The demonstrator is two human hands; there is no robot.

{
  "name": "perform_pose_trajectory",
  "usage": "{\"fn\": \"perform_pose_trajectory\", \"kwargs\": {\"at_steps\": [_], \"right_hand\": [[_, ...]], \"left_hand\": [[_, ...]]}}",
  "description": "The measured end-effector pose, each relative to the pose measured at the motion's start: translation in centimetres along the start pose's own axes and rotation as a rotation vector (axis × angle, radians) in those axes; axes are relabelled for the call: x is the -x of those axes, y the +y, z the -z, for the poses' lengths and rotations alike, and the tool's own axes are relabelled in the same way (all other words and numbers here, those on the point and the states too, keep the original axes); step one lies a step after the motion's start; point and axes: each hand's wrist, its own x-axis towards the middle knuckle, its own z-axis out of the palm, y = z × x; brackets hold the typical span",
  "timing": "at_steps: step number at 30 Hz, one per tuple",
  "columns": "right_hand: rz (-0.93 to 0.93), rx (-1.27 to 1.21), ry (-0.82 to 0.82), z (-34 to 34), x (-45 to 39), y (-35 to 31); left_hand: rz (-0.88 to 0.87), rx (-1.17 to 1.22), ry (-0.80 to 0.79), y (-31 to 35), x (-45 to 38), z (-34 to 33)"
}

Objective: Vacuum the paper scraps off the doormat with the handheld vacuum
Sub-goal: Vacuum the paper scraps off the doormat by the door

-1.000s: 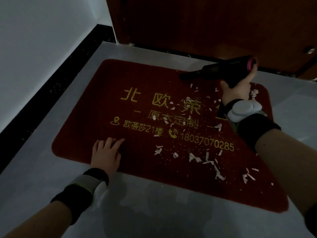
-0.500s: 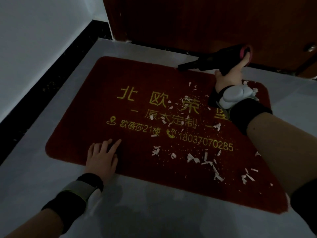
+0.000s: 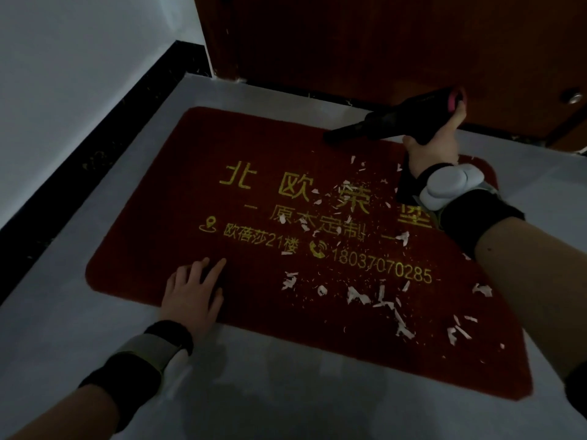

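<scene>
A red doormat [image 3: 178,217] with yellow lettering lies on the pale floor before a door. White paper scraps [image 3: 359,295] are strewn over its middle and right half. My right hand [image 3: 435,144] grips a black handheld vacuum [image 3: 400,119] with a pink ring at its rear. Its narrow nozzle points left and sits at the mat's far edge. My left hand [image 3: 193,293] rests flat on the mat's near edge, fingers straight.
A dark wooden door [image 3: 381,42] stands just behind the mat, with a round metal knob [image 3: 573,97] at the right. A white wall with a black skirting board [image 3: 95,147] runs along the left. Pale floor [image 3: 286,392] surrounds the mat.
My right hand has carried the vacuum from over the mat's upper right toward the mat's far edge near the door. My left hand has stayed on the near edge.
</scene>
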Motion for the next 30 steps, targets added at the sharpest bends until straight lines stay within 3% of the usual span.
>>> {"fn": "perform_pose_trajectory", "kwargs": {"at_steps": [8,13,24,30], "right_hand": [[-0.008,0.074,0.046,-3.6,-0.1,-1.7],[0.094,0.029,0.029,-3.9,-0.1,-0.6],[0.271,-0.025,-0.106,-0.8,1.3,1.6],[0.345,-0.017,-0.206,1.8,2.0,1.4]], "left_hand": [[0.021,-0.023,-0.029,0.0,0.1,0.1],[0.013,-0.063,-0.031,-0.1,0.0,-0.5],[0.001,-0.017,0.002,0.0,-0.1,-0.8],[-0.012,0.002,-0.083,-0.2,0.1,-1.0]]}}
